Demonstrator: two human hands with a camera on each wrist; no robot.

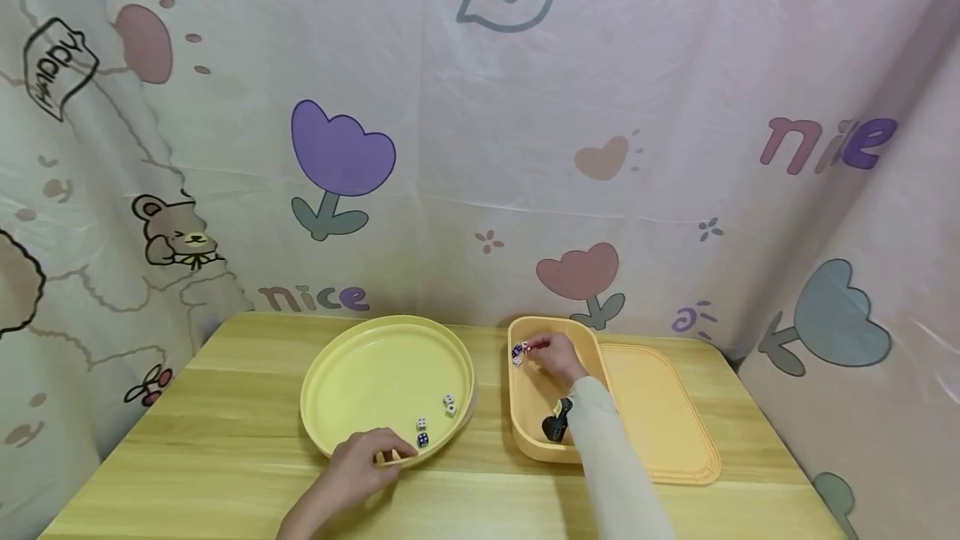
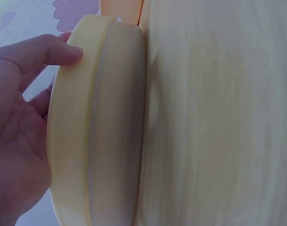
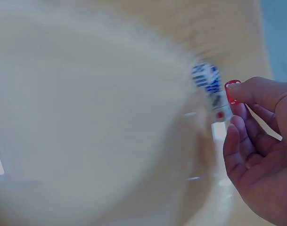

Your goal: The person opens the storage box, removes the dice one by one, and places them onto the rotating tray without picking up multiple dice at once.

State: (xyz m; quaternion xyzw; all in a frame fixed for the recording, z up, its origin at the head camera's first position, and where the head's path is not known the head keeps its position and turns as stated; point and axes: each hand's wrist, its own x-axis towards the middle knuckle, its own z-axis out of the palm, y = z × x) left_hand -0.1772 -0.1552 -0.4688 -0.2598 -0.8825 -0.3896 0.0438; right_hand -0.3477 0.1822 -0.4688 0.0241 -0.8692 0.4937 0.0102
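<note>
My left hand (image 1: 362,463) is at the near rim of a round yellow tray (image 1: 309,407). In the left wrist view the thumb lies on the tray's outer wall (image 2: 75,117), and the other fingers reach over the rim. Inside the tray lie a dark blue die (image 1: 423,440), a white die (image 1: 422,423) and two more white dice (image 1: 450,410). My right hand (image 1: 557,355) reaches into an orange box (image 1: 525,432) and pinches a red die (image 3: 232,92) between thumb and fingers. Blue and white dice (image 3: 207,77) sit close by its fingertips, near the box's left wall.
An orange lid (image 1: 667,415) lies flat on the wooden table (image 1: 480,507), right of the box. A dark object with a yellow patch (image 1: 557,422) shows beside the right sleeve; its kind is unclear. A patterned curtain (image 1: 450,148) hangs behind the table.
</note>
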